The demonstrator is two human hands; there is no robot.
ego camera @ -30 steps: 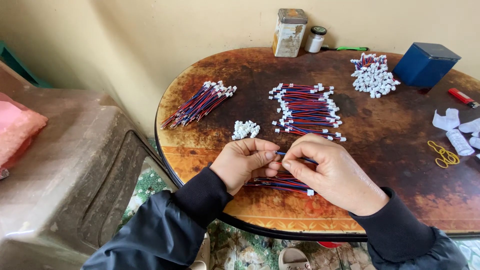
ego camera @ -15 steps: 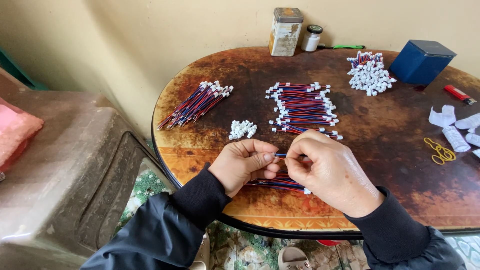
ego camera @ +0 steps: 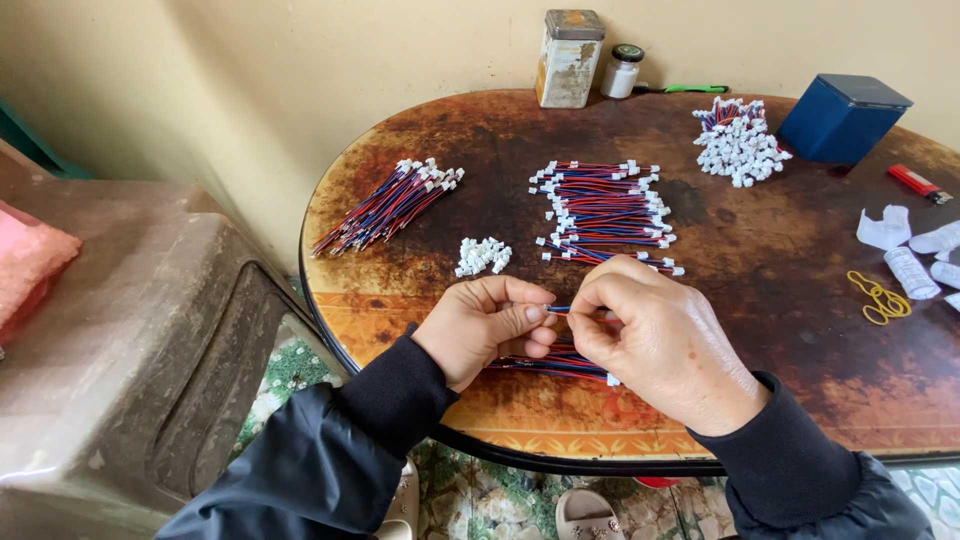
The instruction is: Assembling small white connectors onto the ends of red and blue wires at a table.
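Observation:
My left hand (ego camera: pixel 485 325) and my right hand (ego camera: pixel 660 335) meet over the near edge of a worn round table (ego camera: pixel 780 260). Between their pinched fingertips runs a short red-and-blue wire (ego camera: pixel 560 309); both hands grip it. Under my hands lies a small bundle of the same wires (ego camera: pixel 555 362) with a white plug at its end. A little heap of loose white plugs (ego camera: pixel 482 255) sits just beyond my left hand. A wide stack of wired plugs (ego camera: pixel 600 212) lies beyond my right hand.
Another wire bundle (ego camera: pixel 385 205) lies at the far left, a plug-and-wire heap (ego camera: pixel 738 140) at the back. A rusty tin (ego camera: pixel 568 58), small jar (ego camera: pixel 625 70), blue box (ego camera: pixel 842 116), red lighter (ego camera: pixel 918 182), yellow rubber bands (ego camera: pixel 880 298), white paper rolls (ego camera: pixel 915 255). A grey plastic chair (ego camera: pixel 130 340) stands left.
My hands stay together at the table's near edge, working the same wire with small finger movements. The view has shifted slightly; nothing on the table has moved.

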